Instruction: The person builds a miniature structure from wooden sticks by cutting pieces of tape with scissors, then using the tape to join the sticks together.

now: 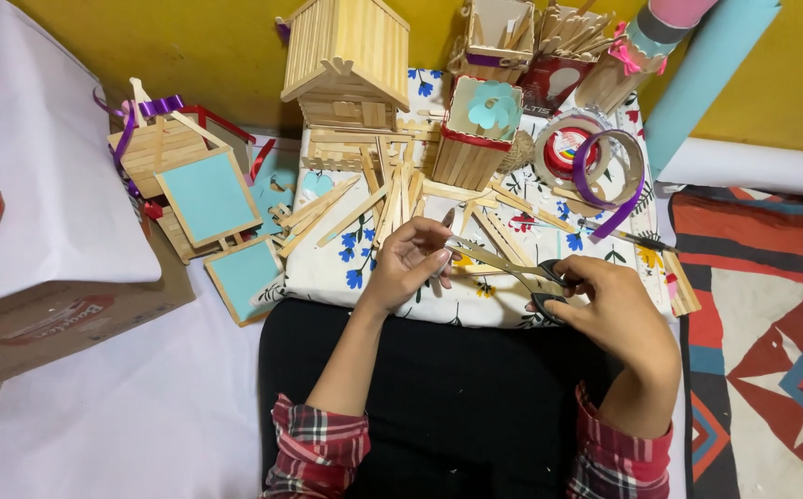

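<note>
Loose craft sticks [392, 199] strewn on floral cloth [346, 263], stick house [350, 60] far behind, right hand [605, 310] fingers clamped on open scissors [503, 263], left hand [410, 259] fingers pinching a pale stick [445, 242].

Matt wooden sticks [392, 199], shiny metal scissors [503, 263], floral cotton cloth [346, 263].

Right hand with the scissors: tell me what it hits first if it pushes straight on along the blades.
Probably the left hand: the right hand points its scissors up-left, blade tips at those fingers. Depth is uncertain.
</note>
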